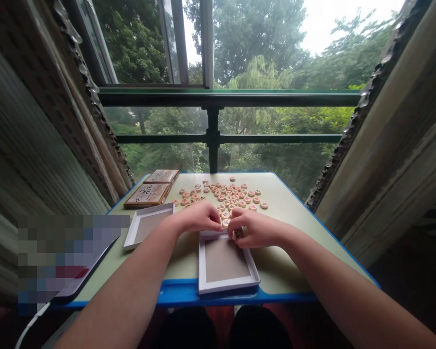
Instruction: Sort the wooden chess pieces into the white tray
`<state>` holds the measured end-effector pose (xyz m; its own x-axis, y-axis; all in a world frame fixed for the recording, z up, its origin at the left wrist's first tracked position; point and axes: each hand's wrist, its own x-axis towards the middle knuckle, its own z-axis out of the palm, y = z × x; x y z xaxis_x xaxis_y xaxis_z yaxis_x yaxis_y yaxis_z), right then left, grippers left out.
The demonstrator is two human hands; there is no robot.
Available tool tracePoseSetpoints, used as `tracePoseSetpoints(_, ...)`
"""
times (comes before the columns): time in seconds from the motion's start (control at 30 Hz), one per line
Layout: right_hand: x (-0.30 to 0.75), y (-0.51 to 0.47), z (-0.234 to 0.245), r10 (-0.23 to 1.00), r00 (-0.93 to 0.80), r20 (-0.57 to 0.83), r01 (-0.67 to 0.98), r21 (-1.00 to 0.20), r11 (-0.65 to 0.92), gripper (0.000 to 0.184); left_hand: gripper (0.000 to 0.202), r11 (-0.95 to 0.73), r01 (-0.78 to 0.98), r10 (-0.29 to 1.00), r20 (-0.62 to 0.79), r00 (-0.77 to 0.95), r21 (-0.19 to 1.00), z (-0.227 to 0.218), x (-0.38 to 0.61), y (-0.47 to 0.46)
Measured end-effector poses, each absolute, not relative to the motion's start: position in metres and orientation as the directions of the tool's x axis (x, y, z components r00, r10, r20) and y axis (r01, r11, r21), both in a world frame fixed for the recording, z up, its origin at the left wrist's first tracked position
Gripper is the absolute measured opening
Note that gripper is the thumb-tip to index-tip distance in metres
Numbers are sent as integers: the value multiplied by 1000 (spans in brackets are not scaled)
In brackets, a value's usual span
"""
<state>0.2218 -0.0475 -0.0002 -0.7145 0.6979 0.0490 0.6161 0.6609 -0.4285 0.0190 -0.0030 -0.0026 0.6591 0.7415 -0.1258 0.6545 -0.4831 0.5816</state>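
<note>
Round wooden Chinese chess pieces with red and dark characters lie scattered over the table. My right hand is closed around one or more Chinese chess pieces, partly covered by its fingers, over the far right corner of a shallow white box. Inside that box the grey-brown bottom shows. My left hand is at the box's far left corner, its fingers bent and pressed together; what they hold, if anything, is hidden. A Chinese chess piece sits between the two hands, just beyond the box's far edge.
A second shallow white box part lies to the left. Behind it rests a brown box with printed characters, opened into two halves. A blurred-out device with a white cable is at the left edge. The table has a blue rim.
</note>
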Motion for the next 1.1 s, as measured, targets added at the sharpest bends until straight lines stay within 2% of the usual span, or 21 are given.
tracePoseSetpoints(0.23, 224, -47, 2, 717, -696, 41, 638, -424, 643, 13, 27, -488, 651, 751, -101, 653, 581, -1, 19, -4)
tracePoseSetpoints(0.37, 224, -48, 5, 728, -682, 69, 649, -402, 646, 19, 27, -460, 662, 760, -122, 638, 592, 1, 18, -5)
tracePoseSetpoints(0.53, 223, -49, 5, 706, -707, 47, 629, -416, 657, 14, 26, -443, 665, 766, -132, 630, 601, 0, 17, -4)
tracePoseSetpoints(0.9, 224, -44, 2, 723, -689, 60, 634, -434, 640, 15, 28, -439, 678, 757, -164, 633, 589, 1, 17, -3)
tracePoseSetpoints(1.1, 224, -44, 4, 712, -700, 59, 635, -405, 657, 19, 27, -439, 679, 756, -167, 633, 589, 2, 17, -4)
